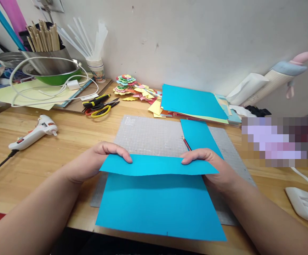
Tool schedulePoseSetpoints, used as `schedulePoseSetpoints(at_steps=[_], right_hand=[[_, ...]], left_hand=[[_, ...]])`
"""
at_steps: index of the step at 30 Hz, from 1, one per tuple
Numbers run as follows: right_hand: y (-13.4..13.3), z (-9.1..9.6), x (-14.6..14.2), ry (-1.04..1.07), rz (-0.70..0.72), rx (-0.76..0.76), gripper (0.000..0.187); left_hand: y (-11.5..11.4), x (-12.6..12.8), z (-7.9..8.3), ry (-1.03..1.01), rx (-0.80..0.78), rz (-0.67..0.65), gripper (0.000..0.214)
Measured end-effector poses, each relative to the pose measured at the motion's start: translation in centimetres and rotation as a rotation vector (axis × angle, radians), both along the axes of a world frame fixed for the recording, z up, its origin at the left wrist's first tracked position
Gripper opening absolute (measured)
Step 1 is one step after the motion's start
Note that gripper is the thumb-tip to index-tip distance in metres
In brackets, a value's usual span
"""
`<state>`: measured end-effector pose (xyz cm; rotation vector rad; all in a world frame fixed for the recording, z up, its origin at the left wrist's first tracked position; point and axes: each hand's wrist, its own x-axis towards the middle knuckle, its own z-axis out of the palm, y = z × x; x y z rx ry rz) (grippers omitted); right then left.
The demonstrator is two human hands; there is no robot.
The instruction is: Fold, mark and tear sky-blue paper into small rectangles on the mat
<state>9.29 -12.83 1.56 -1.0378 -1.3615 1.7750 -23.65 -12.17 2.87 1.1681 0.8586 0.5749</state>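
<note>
Both hands grip a sheet of blue paper (156,205) along its far edge, where a strip is folded over toward me. My left hand (104,156) pinches the fold near its left end, thumb on top and the other fingers hidden behind. At the right end, my right hand (209,161) does the same. A short dark pencil mark shows at the sheet's near edge. Under the paper lies a grey cutting mat (148,136). Just beyond my right thumb are a pencil (186,143) and a narrower blue paper strip (199,132).
A white glue gun (34,132) lies at left. Scissors (102,110), a yellow-black cutter (97,101) and layered paper flowers (126,83) sit behind the mat. Against the wall are stacked coloured papers (191,101), a green bowl (55,76) and paper cups (98,71). A white stand (305,205) is at right.
</note>
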Motion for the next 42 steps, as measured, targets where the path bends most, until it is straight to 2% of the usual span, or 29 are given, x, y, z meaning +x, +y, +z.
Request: schedulePoseSetpoints(at_steps=[5, 8, 12, 17, 19, 21, 23, 25, 28, 30, 33, 36, 38, 39, 42], right_hand=[[-0.1, 1.0, -0.2, -0.098, 0.086, 0.183, 0.01], [-0.4, 1.4, -0.4, -0.127, 0.116, 0.24, 0.006], [-0.7, 1.6, -0.4, -0.133, 0.16, 0.241, 0.008], [-1.1, 1.9, -0.7, -0.138, 0.221, 0.257, 0.01], [-1.5, 2.0, -1.0, -0.14, 0.225, 0.297, 0.009], [-1.8, 2.0, -1.2, -0.153, 0.214, 0.35, 0.007], [-2.0, 2.2, -1.2, -0.161, 0.221, 0.409, 0.007], [-2.0, 2.5, -0.9, -0.166, 0.298, 0.441, 0.012], [-1.5, 3.0, -0.2, -0.12, 0.38, 0.345, 0.023], [-1.0, 3.1, 0.4, -0.005, 0.299, 0.227, 0.027], [-0.4, 3.0, 0.7, 0.118, 0.022, 0.141, 0.02], [-0.7, 3.8, 0.2, -0.06, -0.261, 0.27, 0.019], [-1.5, 5.1, -0.6, -0.29, -0.3, 0.443, 0.019], [-2.0, 5.9, -1.1, -0.417, -0.245, 0.532, 0.016], [-2.9, 8.3, -3.2, -0.654, 0.06, 0.745, 0.015]], left_hand=[[0.2, -1.0, 0.5, -0.071, -0.098, -0.184, 0.027], [0.3, -1.3, 0.8, -0.09, -0.115, -0.229, 0.032], [0.3, -1.0, 2.2, 0.048, -0.112, -0.323, 0.027], [0.1, 0.4, 4.6, 0.295, -0.018, -0.587, 0.02], [-0.1, 1.5, 4.8, 0.374, 0.03, -0.552, 0.02], [-0.5, 2.7, 4.6, 0.438, 0.085, -0.472, 0.03], [-0.7, 3.7, 4.2, 0.519, 0.131, -0.485, 0.035], [-0.8, 4.3, 4.0, 0.586, 0.154, -0.527, 0.033], [-0.7, 4.5, 4.6, 0.659, 0.171, -0.495, 0.03], [-0.7, 4.3, 5.6, 0.706, 0.205, -0.444, 0.03], [-0.8, 4.1, 7.1, 0.773, 0.318, -0.358, 0.031], [-1.3, 4.4, 8.1, 0.873, 0.417, -0.272, 0.029], [-1.7, 4.9, 8.3, 0.931, 0.441, -0.268, 0.027], [-1.9, 5.2, 8.4, 0.948, 0.446, -0.286, 0.026], [-2.4, 6.0, 8.6, 0.953, 0.448, -0.36, 0.023]])
